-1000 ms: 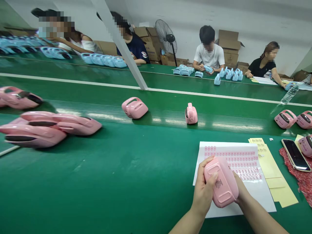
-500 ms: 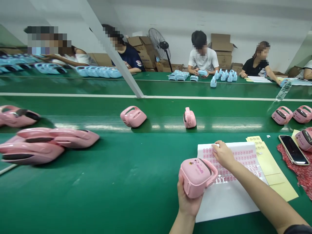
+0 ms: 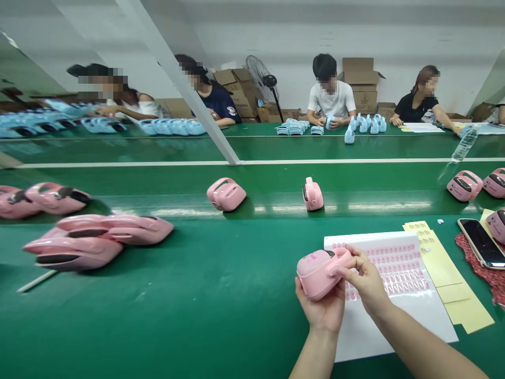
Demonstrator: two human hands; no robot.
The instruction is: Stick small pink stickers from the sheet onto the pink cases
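Workbench scene on a green assembly line: my left hand [image 3: 321, 310] cradles a pink handled case [image 3: 317, 271] from below, fingers curled closed around its underside, lifted just above the near edge of the white sticker sheet [image 3: 394, 295]. My right hand [image 3: 365, 279] pinches at the case's handle end, thumb and fingertips closed there; whether a sticker sits under them I cannot tell. I judge the step in hand to be pressing a small label onto the case, with rows of pink stickers on the sheet partly used. The next move, as I read it, calls for a firm press along the label's edge while the left hand keeps the case steady.

Room to move is good to the left, where bare green tabletop [image 3: 197, 305] runs out to a cluster of pink cases [image 3: 98, 239]. To the right it is tighter: yellow backing sheets [image 3: 453, 279] lie just beside the white sheet, then a phone [image 3: 479, 243] on a red cloth [image 3: 487, 273]. Beyond, on the belt [image 3: 276, 184], two more pink cases [image 3: 226, 193] stand well apart from my hands, with others at the far right [image 3: 464, 185]. Other people sit across the far bench handling blue cases [image 3: 365, 125], near a standing fan [image 3: 264, 84] and stacked cartons [image 3: 361, 79].
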